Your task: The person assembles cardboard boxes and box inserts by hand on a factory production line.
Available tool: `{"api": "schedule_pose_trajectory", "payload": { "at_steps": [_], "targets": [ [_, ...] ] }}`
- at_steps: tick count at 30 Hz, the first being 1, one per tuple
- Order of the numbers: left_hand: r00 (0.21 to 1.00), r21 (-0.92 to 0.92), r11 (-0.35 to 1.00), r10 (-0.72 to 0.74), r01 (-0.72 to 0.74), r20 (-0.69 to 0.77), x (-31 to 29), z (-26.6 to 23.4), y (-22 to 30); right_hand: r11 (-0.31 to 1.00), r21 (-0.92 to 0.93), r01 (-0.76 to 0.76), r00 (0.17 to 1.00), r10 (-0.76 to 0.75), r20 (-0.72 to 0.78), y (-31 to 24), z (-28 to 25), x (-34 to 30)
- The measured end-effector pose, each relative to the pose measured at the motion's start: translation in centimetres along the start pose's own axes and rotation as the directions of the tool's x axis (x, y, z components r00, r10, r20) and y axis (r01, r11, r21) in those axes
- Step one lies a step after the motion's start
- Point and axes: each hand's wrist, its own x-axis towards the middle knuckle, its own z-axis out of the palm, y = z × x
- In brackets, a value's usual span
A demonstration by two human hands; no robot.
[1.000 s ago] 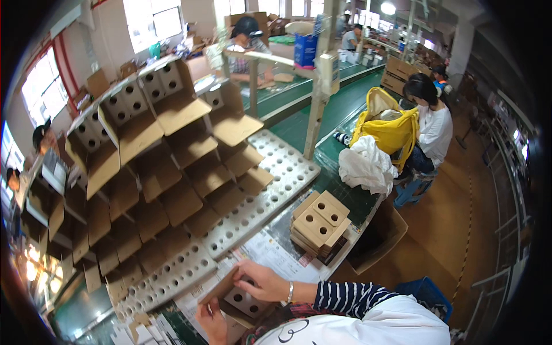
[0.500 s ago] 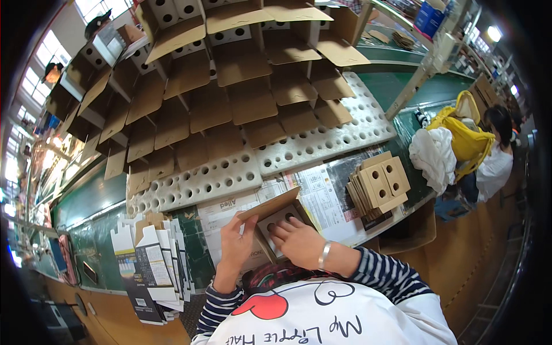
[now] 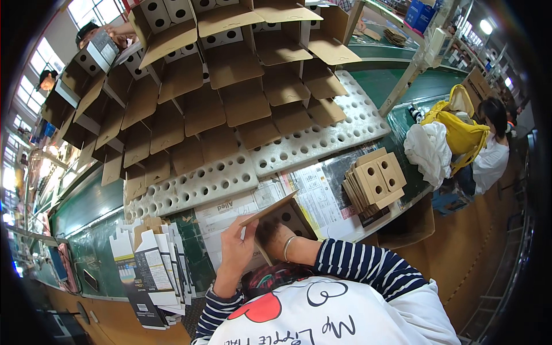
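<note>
A small open carton (image 3: 277, 206), brown inside, stands in front of me with its lid flap raised. My left hand (image 3: 237, 242) pinches the left edge of the carton by that flap. Inside the carton sits a holed cardboard insert (image 3: 295, 224). My right hand (image 3: 275, 240) reaches down into the carton at the insert; its fingers are in shadow and mostly hidden. To the right, a stack of brown cardboard inserts with round holes (image 3: 376, 179) leans on the bench. At my left lies a pile of flat printed cartons (image 3: 150, 270).
Beyond the carton, white foam boards with holes (image 3: 230, 173) carry several stacked rows of open cartons (image 3: 247, 103). Printed sheets (image 3: 322, 198) cover the bench under the work. A yellow bag (image 3: 460, 135) and white cloth (image 3: 426, 152) lie right; another person sits beside them.
My right hand has moved left and deeper into the carton, uncovering more of the insert's right side. My left hand keeps its hold. The view has shifted slightly.
</note>
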Motion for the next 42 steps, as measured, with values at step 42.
{"api": "schedule_pose_trajectory", "payload": {
  "at_steps": [42],
  "targets": [
    [0.595, -0.576, 0.671, -0.244, -0.466, -0.765, 23.3, -42.2, 2.0, 0.873, 0.420, 0.247, 0.459, 0.276, -0.844, 3.2, -2.3, -15.3]
  ]
}}
